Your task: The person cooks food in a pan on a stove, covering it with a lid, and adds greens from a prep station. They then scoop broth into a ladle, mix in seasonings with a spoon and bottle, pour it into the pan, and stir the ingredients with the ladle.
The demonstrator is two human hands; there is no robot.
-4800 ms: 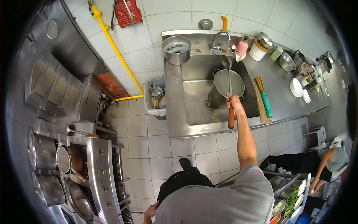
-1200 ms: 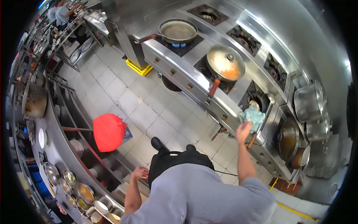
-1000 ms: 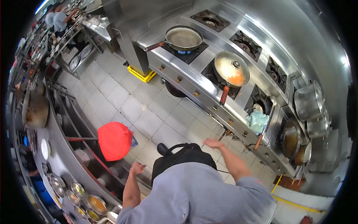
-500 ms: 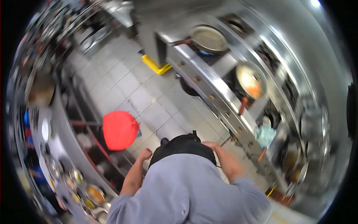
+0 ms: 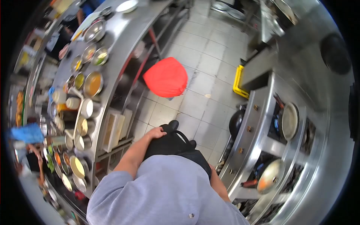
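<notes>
My left hand (image 5: 156,132) is held low in front of me, at the edge of the black apron (image 5: 168,146). Its fingers are curled, and nothing shows in them. On my right side only the forearm (image 5: 220,184) shows. My right hand is hidden beside the apron at my hip, so its fingers cannot be seen. Ahead of my left hand, a rounded red bag-like thing (image 5: 167,78) stands on the tiled floor; what it covers is not clear.
Left is a steel counter (image 5: 129,22) with bowls, including one of orange liquid (image 5: 93,84), and squeeze bottles. Right is a stove with a frying pan (image 5: 290,120) and a lidded pan (image 5: 270,176). A yellow guard (image 5: 239,81) is on the floor. Other people stand beyond the counter.
The view has turned towards the left counter, so the red thing and the stove appear further right. My left hand has come in against the apron; my right hand has passed out of sight.
</notes>
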